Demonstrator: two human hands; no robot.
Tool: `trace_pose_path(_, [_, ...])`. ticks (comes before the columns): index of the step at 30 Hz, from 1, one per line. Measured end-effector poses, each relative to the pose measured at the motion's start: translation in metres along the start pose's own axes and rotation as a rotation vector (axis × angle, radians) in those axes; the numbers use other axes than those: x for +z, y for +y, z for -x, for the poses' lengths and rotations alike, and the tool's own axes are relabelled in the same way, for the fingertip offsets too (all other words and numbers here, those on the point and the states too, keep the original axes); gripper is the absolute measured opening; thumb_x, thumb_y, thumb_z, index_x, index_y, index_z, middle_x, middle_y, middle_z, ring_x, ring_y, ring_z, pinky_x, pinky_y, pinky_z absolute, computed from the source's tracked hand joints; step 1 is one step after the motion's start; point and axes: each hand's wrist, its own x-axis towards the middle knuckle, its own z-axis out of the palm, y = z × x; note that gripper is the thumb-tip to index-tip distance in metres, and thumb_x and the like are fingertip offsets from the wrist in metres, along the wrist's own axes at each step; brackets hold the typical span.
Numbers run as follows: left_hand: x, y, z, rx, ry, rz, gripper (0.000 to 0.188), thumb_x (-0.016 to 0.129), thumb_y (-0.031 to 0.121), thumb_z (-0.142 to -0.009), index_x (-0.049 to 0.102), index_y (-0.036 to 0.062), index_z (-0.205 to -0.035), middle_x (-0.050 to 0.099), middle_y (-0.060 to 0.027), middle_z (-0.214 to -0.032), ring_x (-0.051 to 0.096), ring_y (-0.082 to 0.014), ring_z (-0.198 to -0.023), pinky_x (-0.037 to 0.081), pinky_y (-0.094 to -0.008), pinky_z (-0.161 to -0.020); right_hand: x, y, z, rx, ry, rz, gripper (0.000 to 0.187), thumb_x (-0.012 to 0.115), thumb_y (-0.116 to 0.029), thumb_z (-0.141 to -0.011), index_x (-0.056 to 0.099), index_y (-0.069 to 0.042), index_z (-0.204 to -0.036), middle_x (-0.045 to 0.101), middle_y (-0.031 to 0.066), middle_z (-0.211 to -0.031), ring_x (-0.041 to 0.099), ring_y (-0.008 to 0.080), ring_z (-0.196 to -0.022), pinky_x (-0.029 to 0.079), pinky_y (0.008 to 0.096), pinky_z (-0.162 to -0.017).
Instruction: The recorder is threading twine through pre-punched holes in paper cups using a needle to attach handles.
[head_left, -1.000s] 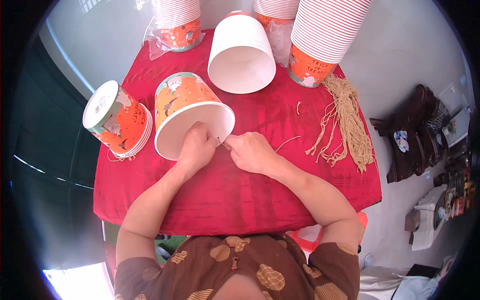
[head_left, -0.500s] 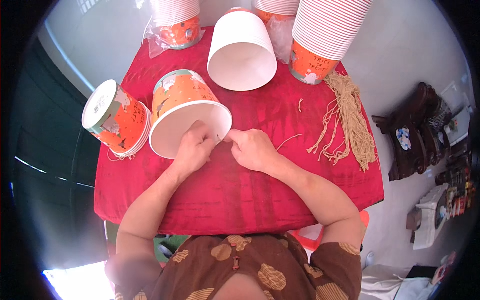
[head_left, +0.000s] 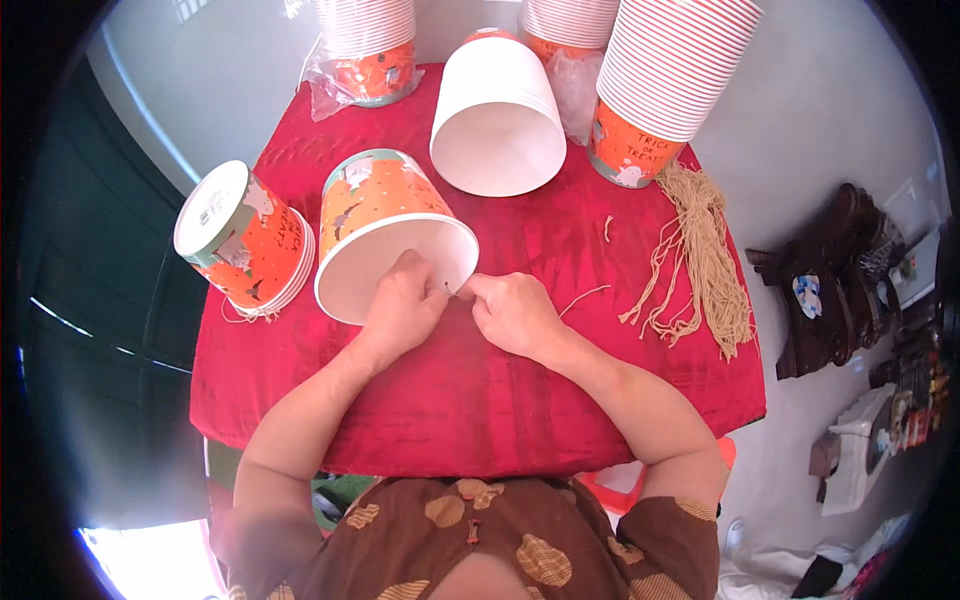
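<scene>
An orange paper bucket (head_left: 385, 200) with white ghosts and dark bats lies tipped, its white mouth toward me. My left hand (head_left: 405, 305) reaches into that mouth, fingers curled in a pinch close to the right side of the rim. Just outside the same rim, my right hand (head_left: 512, 312) has thumb and forefinger pressed together. A small dark hole shows in the bucket wall between the two hands. Whatever either pinch holds is too small to make out. To the right lies a bundle of tan cords (head_left: 700, 255) with loose strands.
Nested buckets (head_left: 245, 235) rest upside down at left, cord ends at their rims. Behind stand a white-sided bucket (head_left: 498, 120) lying mouth toward me, a tall bucket stack (head_left: 680, 75) and a plastic-wrapped stack (head_left: 370, 50). A red cloth (head_left: 480, 420) covers the table.
The whole view has shifted slightly, so the table things sit lower and further right. Both hands stay at the bucket's rim, with the left fingers a little nearer the hole.
</scene>
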Motion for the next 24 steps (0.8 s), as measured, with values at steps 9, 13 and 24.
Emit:
trace_pose_path(9, [0.002,0.004,-0.005,0.07,0.045,-0.146,0.011,0.058,0.005,-0.079,0.055,-0.0056,-0.08,0.057,-0.0249,-0.09,0.06,-0.043,-0.081,0.049,-0.0492,-0.072,0.0,0.004,-0.003,-0.026,-0.03,0.063,0.015,0.053,-0.002,-0.078,0.066,-0.004,-0.085,0.067,0.0166,-0.072,0.067,0.0353,-0.068,0.053,0.047,-0.063])
trace_pose_path(13, [0.003,0.003,-0.006,0.069,0.065,-0.171,0.011,0.059,0.005,-0.078,0.055,-0.0051,-0.078,0.057,-0.0243,-0.088,0.06,-0.0422,-0.081,0.049,-0.0483,-0.072,0.0,0.002,-0.004,-0.005,-0.047,0.041,0.015,0.053,-0.003,-0.078,0.066,-0.004,-0.086,0.067,0.017,-0.073,0.067,0.0354,-0.07,0.053,0.0472,-0.064])
trace_pose_path(24, [0.001,0.004,0.001,0.071,0.105,-0.072,0.012,0.062,0.006,-0.076,0.055,-0.0026,-0.074,0.057,-0.0213,-0.083,0.059,-0.0398,-0.073,0.049,-0.0464,-0.067,-0.014,-0.013,-0.013,0.244,-0.019,-0.225,0.028,0.059,-0.023,-0.082,0.066,0.003,-0.077,0.064,0.0244,-0.071,0.065,0.0409,-0.068,0.051,0.0491,-0.065])
